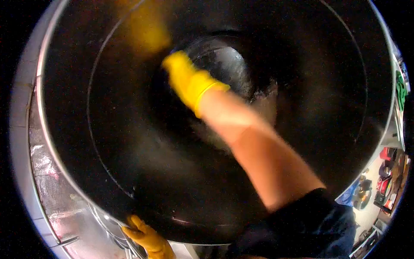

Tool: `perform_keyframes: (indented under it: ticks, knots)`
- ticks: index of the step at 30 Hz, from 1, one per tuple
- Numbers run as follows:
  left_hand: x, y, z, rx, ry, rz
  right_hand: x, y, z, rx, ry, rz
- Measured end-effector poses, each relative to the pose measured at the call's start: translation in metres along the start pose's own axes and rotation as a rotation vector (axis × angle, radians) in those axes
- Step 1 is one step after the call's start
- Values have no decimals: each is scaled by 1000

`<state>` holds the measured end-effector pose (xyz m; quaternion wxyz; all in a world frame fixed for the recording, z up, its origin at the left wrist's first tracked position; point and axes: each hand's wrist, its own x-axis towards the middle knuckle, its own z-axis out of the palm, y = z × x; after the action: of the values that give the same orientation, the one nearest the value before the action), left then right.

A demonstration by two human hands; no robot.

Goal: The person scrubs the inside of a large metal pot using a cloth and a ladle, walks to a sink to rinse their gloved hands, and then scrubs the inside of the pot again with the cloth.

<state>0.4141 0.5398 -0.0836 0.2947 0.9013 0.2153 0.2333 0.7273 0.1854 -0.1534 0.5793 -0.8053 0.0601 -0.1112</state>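
Note:
A large round vessel with a dark inside and a pale metal rim (51, 134) fills most of the view. My right hand (183, 77), in a yellow rubber glove, reaches deep into it near the left inner wall. Its fingers look curled, but motion blur hides whatever they may hold. A blurred yellow reflection (148, 32) shows on the dark wall beyond the glove. At the lower left, my left hand (148, 239), also gloved in yellow, rests on the near rim with its fingers over the edge. Light glints on the wet-looking bottom (228, 60).
Wet tiled floor (45, 172) lies left of the vessel, with coiled metal wire or tubing near the rim at the lower left. On the right are a green item (401, 90), a blue cloth or bag (347, 196) and red and dark items on shelves (384, 183).

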Motion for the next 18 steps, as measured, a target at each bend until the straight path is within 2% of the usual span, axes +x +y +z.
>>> perform_keyframes:
  ticks: [3, 4, 7, 8, 9, 11, 12, 13, 15, 16, 18]
  knots:
    - [-5, 63, 1, 127, -48, -5, 33, -9, -118, -125, 165, -15]
    - [-3, 46, 4, 149, -19, 133, 35, 4, -150, -182, 222, 20]
    - [4, 33, 11, 71, -77, 148, 10, 33, -212, -281, 334, 148]
    - [6, 32, 16, -56, -91, 68, 0, 44, -221, -303, 356, 183]
    - [4, 51, -1, -82, -80, 124, -8, 39, -238, -308, 381, 209]
    - [4, 43, 6, -88, -17, 255, -13, 34, -238, -331, 387, 231]
    - [7, 33, 7, -216, -80, 181, -13, 22, -231, -332, 377, 215]
    - [6, 35, 10, -242, -45, 266, -11, 3, -215, -325, 360, 187]
    - [4, 43, 7, -154, -7, 275, -6, -41, -166, -337, 302, 104]
    - [6, 38, 7, -226, -48, 214, -3, -67, -130, -395, 277, 99]
    - [8, 35, 6, -173, -26, 280, -8, -97, -56, -490, 129, -29]
